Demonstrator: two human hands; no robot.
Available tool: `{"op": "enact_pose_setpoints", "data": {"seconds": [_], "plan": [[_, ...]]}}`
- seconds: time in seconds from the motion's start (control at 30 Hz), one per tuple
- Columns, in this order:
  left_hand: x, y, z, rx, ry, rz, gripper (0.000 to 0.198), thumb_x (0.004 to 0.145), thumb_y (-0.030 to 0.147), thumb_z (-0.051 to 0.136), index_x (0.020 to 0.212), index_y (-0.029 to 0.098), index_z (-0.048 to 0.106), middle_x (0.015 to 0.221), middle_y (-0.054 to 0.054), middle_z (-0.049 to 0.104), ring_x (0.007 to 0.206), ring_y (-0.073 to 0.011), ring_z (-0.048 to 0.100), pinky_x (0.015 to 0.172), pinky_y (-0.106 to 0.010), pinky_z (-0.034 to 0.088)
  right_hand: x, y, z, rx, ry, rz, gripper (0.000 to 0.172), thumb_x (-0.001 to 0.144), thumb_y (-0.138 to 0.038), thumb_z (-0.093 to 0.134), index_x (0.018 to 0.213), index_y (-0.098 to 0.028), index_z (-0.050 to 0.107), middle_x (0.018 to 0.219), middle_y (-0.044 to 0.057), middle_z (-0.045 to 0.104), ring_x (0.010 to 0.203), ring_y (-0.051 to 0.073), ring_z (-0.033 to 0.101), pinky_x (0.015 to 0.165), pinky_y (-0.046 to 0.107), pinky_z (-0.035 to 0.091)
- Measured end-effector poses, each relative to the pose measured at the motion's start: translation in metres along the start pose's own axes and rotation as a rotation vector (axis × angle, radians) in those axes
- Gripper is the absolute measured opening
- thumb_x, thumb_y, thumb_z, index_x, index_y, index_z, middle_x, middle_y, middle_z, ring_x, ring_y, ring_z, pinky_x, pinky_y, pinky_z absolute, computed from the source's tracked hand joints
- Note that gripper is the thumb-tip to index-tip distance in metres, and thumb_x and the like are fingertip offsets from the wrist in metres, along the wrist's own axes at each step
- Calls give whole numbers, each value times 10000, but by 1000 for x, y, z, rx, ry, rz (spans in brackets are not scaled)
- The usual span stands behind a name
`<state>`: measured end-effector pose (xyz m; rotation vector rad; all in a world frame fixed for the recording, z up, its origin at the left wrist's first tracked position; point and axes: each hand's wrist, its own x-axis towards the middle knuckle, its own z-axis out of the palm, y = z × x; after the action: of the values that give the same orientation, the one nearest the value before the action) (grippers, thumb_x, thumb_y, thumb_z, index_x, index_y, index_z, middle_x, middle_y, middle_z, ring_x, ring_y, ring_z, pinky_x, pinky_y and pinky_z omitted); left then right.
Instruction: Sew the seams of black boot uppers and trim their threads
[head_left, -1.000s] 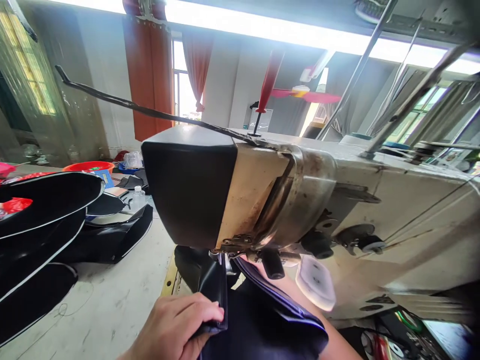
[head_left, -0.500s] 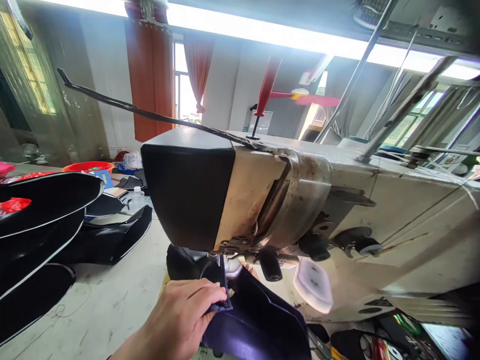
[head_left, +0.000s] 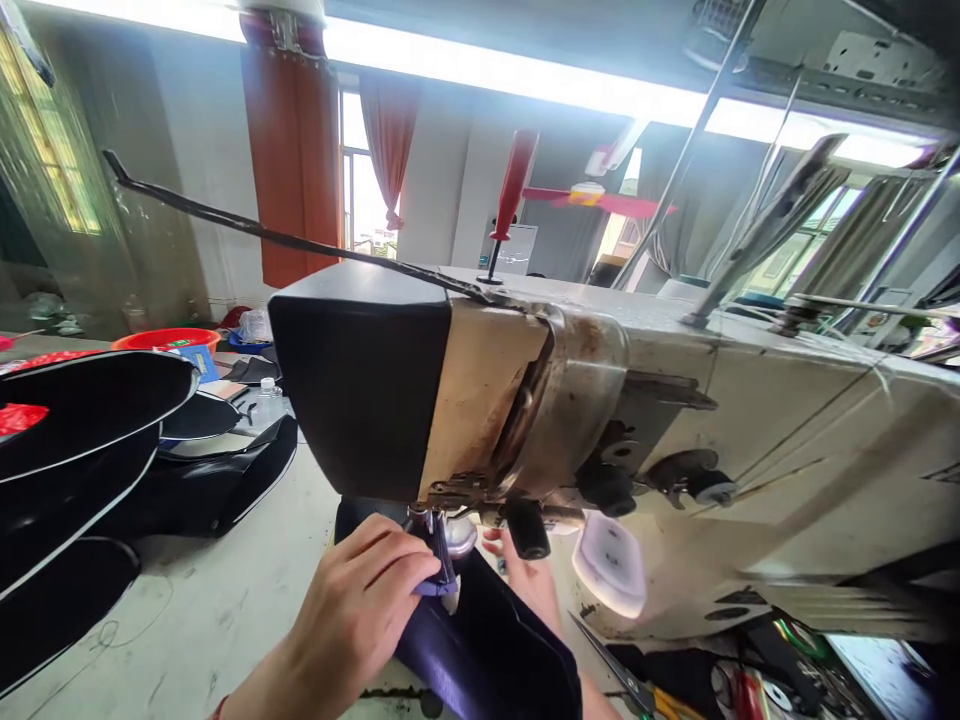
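Observation:
My left hand is closed on the edge of a black leather-like piece, pinching it right beside the presser foot of a sewing machine. The piece curves down to the right, with a purple sheen where light strikes it. On its far side, under the machine head, is my right hand. The fingers there look curled, but a black knob and the piece hide part of them, and whatever they hold is unclear.
Scissors lie at the lower right near other tools. Black white-edged pieces are stacked on the left of the table. Behind them stand a clear bottle and an orange basin. A lit white lamp glows beneath the machine arm.
My right hand has come into view behind the black piece. The piece's right side has shifted left, uncovering the scissors. My left hand keeps its pinch beside the presser foot.

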<state>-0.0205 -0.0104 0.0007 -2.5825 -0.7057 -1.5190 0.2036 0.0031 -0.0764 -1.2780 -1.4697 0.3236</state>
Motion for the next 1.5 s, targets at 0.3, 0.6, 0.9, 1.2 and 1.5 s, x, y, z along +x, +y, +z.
{"op": "enact_pose_setpoints", "data": {"seconds": [0.3, 0.6, 0.9, 1.2, 1.5], "plan": [[-12, -2, -4, -1, -23, 112, 194, 876, -41, 485, 925, 111, 596, 889, -91, 582, 814, -180, 492, 687, -310, 480, 37, -79, -29, -49, -535, -784, 192, 941, -198, 543, 1090, -198, 664, 963, 71, 675, 832, 150, 641, 714, 258, 542], [-6, -5, 2, -13, 66, -13, 216, 845, -23, 590, 1005, 123, 592, 903, -74, 633, 823, -173, 556, 729, -303, 508, 35, -83, -12, -130, -305, -940, 254, 902, -62, 467, 1123, -162, 541, 835, 52, 633, 703, 143, 604, 602, 241, 522], [-7, -3, 0, 53, 11, 56, 150, 866, 36, 560, 978, 106, 633, 926, -95, 658, 844, -210, 568, 720, -347, 527, 29, -75, -9, -265, -302, -989, 231, 858, -28, 453, 1039, -134, 548, 923, 102, 655, 820, 176, 617, 676, 283, 540], [-10, -9, -1, 58, -30, 237, 133, 883, 38, 553, 952, 94, 653, 891, -81, 705, 848, -187, 639, 730, -312, 540, 14, -77, -14, -277, -314, -1005, 178, 979, -118, 426, 983, -114, 603, 857, 65, 655, 661, 140, 548, 578, 255, 454], [-7, -14, 0, 46, -47, 224, 124, 898, 65, 550, 944, 109, 657, 859, -60, 725, 792, -174, 658, 676, -295, 553, 19, -71, -16, -214, -313, -1048, 157, 921, -79, 494, 1037, -92, 600, 873, 100, 678, 698, 173, 584, 585, 283, 470]]}}
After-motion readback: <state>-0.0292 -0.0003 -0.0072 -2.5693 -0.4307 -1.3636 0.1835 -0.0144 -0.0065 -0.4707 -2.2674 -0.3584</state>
